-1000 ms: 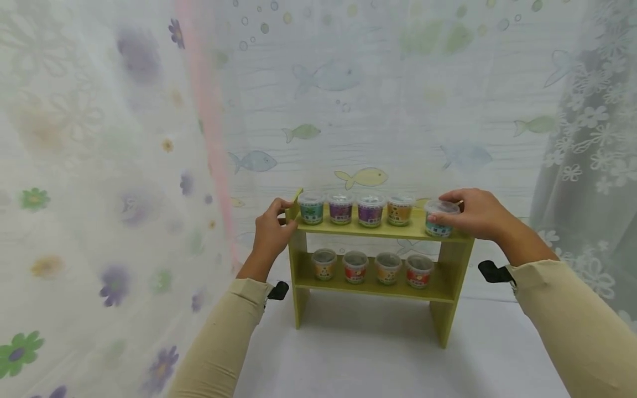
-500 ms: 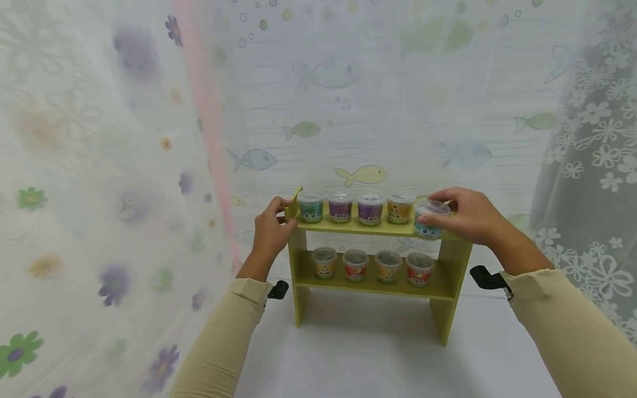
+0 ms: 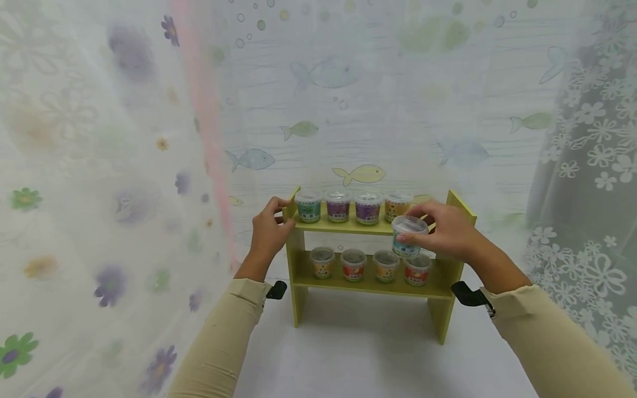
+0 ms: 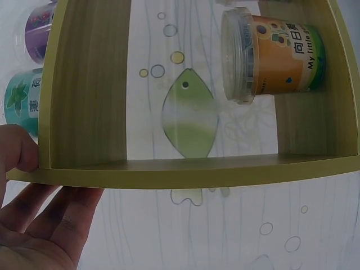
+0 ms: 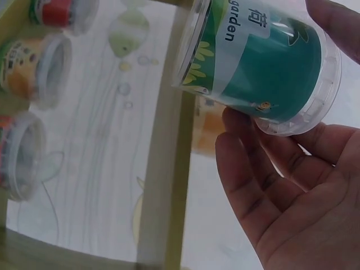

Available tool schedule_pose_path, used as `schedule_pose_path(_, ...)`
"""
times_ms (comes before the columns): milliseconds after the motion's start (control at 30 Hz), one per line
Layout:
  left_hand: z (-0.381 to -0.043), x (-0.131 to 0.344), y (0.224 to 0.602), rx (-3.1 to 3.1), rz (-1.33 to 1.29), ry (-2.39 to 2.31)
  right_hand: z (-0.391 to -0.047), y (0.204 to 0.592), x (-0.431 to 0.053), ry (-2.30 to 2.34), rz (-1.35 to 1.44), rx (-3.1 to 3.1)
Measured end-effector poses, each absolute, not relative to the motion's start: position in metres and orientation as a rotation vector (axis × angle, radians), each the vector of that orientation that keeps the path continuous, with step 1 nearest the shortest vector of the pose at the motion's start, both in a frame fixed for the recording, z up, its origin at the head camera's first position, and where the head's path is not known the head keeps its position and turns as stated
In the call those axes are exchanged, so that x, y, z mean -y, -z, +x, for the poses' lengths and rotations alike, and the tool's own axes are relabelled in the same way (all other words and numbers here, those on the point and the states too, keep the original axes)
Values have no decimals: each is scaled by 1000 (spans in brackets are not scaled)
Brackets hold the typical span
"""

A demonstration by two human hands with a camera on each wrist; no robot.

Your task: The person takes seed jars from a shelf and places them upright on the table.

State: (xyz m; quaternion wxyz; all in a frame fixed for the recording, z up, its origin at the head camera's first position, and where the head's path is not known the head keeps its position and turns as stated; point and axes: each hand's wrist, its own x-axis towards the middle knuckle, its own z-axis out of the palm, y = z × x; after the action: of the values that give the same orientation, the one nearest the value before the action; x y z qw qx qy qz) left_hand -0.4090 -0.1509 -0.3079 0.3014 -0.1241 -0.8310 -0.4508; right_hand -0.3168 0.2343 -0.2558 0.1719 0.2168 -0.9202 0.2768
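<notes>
My right hand (image 3: 450, 229) grips a clear lidded plastic cup with a teal label (image 3: 407, 242), in front of the upper board and overlapping the lower row in the head view. The right wrist view shows thumb and fingers around the cup's lid end, its label (image 5: 275, 67) lettered "garden". A small yellow-green two-tier shelf (image 3: 296, 265) stands in the middle. My left hand (image 3: 269, 232) holds the upper end of its left side panel, thumb on one side and fingers on the other, as the left wrist view shows. Beside that hand stands another teal cup (image 3: 309, 210).
Two purple-labelled cups, one of them this purple cup (image 3: 367, 212), and an orange cup (image 3: 397, 205) share the upper board. Below are orange cups (image 3: 323, 269) and red cups (image 3: 354, 272). A fish-print curtain (image 3: 398, 110) hangs behind; a white surface (image 3: 368, 354) lies underneath.
The right hand has lifted the teal cup off the right end of the upper board and brought it leftward, forward and lower. The left hand has stayed on the side panel.
</notes>
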Motion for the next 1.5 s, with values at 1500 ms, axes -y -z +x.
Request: schedule_pose_path(1500,-409,151,310,2179,-343,1238,-321,357,-145,-1031,889,2604)
